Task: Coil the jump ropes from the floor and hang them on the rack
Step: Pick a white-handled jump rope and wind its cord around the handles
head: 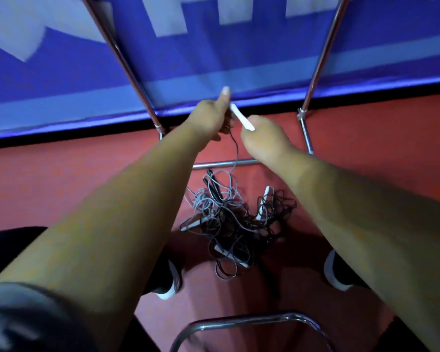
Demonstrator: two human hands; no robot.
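Note:
A tangled heap of grey and black jump ropes (235,219) with white handles lies on the red floor between my feet. My left hand (211,118) grips one white handle (225,92) that sticks up from the fist. My right hand (263,138) holds a second white handle (241,119) slanting between the two hands. A thin dark cord (235,153) drops from my hands down into the heap. The chrome rack (315,69) stands over the heap, its slanted tubes rising left and right.
A low chrome crossbar (224,164) runs along the floor behind the heap. A curved chrome tube (241,322) is close in front of me. A blue banner (214,47) with white lettering covers the wall behind. My dark shoes (337,273) flank the heap.

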